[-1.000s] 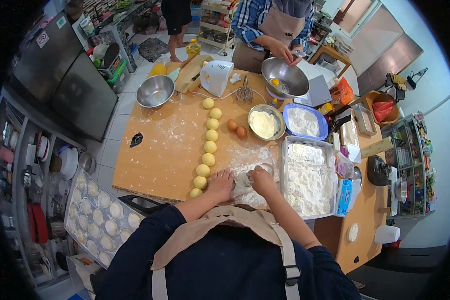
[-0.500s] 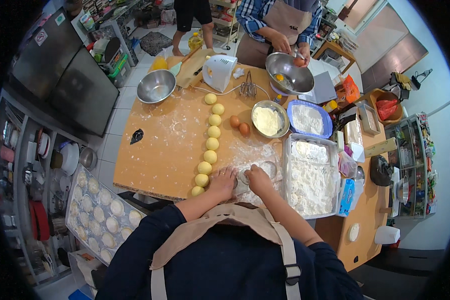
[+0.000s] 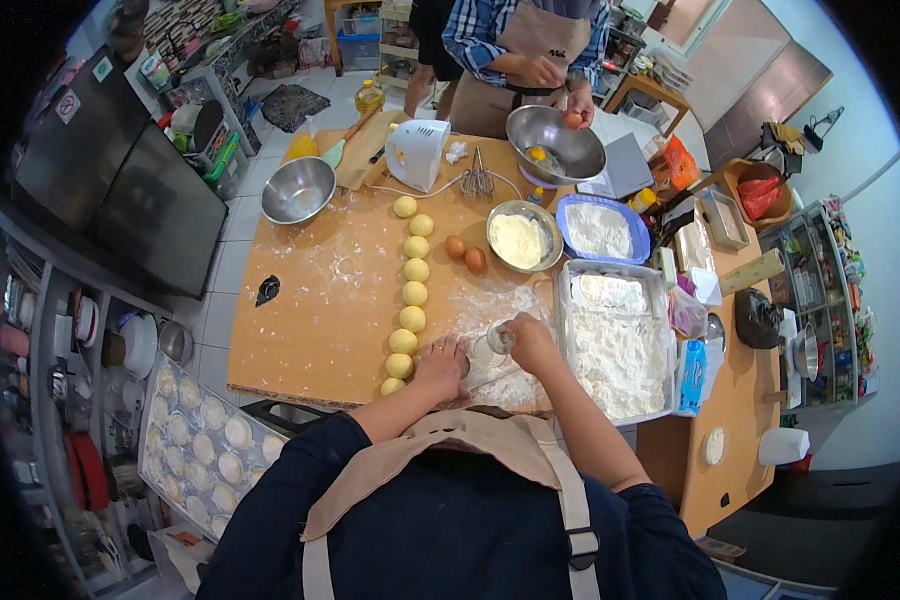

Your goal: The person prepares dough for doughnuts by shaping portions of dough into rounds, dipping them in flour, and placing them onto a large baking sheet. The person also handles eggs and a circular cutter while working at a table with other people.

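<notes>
Clear cup [image 3: 500, 338] held tilted between two parted hands.
It is gripped by the right hand [image 3: 531, 343]; whether anything is grasped by the left hand [image 3: 442, 366], lowered beside the floured patch [image 3: 507, 384], cannot be told. Leftward, dough balls [image 3: 411, 319] are lined up.

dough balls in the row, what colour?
Pale yellow; the dough balls show best in the head view, left of the flour.

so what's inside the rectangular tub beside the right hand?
The tub holds white, flour-like powder, spread unevenly. The powder covers most of the tub's floor and anything buried there, so neither can be seen. The right hand is outside it.
</notes>
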The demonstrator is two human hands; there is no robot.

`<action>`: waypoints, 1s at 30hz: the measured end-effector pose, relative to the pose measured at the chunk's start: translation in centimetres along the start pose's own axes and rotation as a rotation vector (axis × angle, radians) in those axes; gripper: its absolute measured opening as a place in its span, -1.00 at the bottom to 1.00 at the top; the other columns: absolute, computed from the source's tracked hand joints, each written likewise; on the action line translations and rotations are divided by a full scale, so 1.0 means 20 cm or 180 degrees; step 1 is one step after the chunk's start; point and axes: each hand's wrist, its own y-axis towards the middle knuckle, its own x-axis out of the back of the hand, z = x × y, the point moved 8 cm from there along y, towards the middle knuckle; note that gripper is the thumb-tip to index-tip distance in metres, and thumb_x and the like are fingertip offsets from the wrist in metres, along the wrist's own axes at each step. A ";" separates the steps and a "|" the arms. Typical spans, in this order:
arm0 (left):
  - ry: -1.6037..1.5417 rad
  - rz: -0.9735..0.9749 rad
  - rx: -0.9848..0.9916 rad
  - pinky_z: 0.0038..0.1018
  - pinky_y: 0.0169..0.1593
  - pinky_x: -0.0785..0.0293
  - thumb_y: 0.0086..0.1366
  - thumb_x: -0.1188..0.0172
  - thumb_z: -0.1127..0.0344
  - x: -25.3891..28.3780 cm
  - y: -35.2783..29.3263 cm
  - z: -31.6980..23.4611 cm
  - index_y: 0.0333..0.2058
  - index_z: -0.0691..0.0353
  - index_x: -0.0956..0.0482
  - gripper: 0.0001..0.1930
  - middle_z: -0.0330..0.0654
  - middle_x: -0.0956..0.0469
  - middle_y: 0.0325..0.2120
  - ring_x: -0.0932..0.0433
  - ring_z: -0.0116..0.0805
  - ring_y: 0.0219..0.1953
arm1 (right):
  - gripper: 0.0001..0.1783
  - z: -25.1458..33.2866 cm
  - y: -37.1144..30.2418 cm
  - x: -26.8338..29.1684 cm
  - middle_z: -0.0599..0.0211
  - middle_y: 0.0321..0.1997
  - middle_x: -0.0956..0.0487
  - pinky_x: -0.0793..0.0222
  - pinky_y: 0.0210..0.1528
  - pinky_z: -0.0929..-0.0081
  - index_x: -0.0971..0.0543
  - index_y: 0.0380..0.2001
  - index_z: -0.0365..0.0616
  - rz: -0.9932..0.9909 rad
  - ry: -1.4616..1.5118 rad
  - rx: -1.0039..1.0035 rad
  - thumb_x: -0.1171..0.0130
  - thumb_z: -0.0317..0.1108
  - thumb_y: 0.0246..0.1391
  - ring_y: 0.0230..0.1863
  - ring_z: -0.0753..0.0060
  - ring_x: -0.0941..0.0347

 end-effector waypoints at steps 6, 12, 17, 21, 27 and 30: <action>0.0130 -0.0028 0.0043 -0.15 0.32 -0.01 -0.10 -0.40 -0.03 -0.02 0.00 0.00 0.27 0.32 -0.07 0.04 0.04 -0.13 0.25 -0.12 -0.04 0.29 | -0.73 0.04 -0.07 -0.11 0.00 -0.29 -0.50 -0.42 -0.14 0.15 -0.63 -0.34 -0.09 0.0220 -0.0246 0.0195 -0.08 -0.56 -0.17 -0.19 -0.03 -0.49; 0.0116 0.0055 0.0065 -0.13 0.31 -0.03 -0.16 -0.43 -0.13 -0.03 0.01 0.00 0.28 0.25 -0.07 0.10 0.03 -0.12 0.25 -0.13 -0.01 0.28 | -0.76 0.08 -0.06 -0.20 0.03 -0.27 -0.48 -0.42 -0.13 0.16 -0.61 -0.34 -0.10 0.0437 -0.0351 0.0142 -0.05 -0.56 -0.10 -0.15 0.01 -0.48; 0.0064 0.0082 0.0096 -0.14 0.30 -0.03 -0.17 -0.44 -0.12 -0.02 0.00 0.00 0.28 0.25 -0.07 0.10 0.03 -0.13 0.24 -0.14 -0.01 0.27 | -0.80 0.10 -0.04 -0.22 0.06 -0.28 -0.47 -0.44 -0.16 0.19 -0.60 -0.36 -0.14 0.0493 -0.0517 0.0193 -0.04 -0.56 -0.08 -0.16 0.00 -0.48; 0.0027 0.0002 0.0056 -0.13 0.30 -0.05 -0.17 -0.45 -0.10 -0.03 0.00 0.00 0.27 0.27 -0.08 0.10 0.04 -0.14 0.23 -0.15 0.00 0.27 | -0.77 0.08 -0.05 -0.20 0.06 -0.27 -0.47 -0.44 -0.17 0.19 -0.61 -0.33 -0.13 0.0426 -0.0461 0.0224 -0.06 -0.55 -0.09 -0.17 0.00 -0.48; 0.0057 0.0105 0.0098 -0.15 0.31 -0.04 -0.16 -0.45 -0.07 0.02 -0.01 -0.03 0.26 0.30 -0.08 0.08 0.01 -0.14 0.24 -0.13 -0.07 0.28 | -0.82 -0.15 -0.22 0.05 0.01 -0.26 -0.47 -0.42 -0.15 0.13 -0.58 -0.38 -0.13 -0.0359 0.0192 -0.0315 -0.06 -0.52 -0.10 -0.18 -0.05 -0.47; -0.0038 0.0007 0.0136 -0.13 0.31 -0.03 -0.17 -0.46 -0.05 0.00 -0.01 0.00 0.26 0.30 -0.06 0.09 0.02 -0.15 0.23 -0.13 -0.05 0.28 | -0.71 -0.26 -0.35 0.02 0.02 -0.31 -0.48 -0.41 -0.11 0.16 -0.64 -0.32 -0.10 0.0013 -0.0236 -0.0636 -0.09 -0.57 -0.17 -0.17 -0.03 -0.47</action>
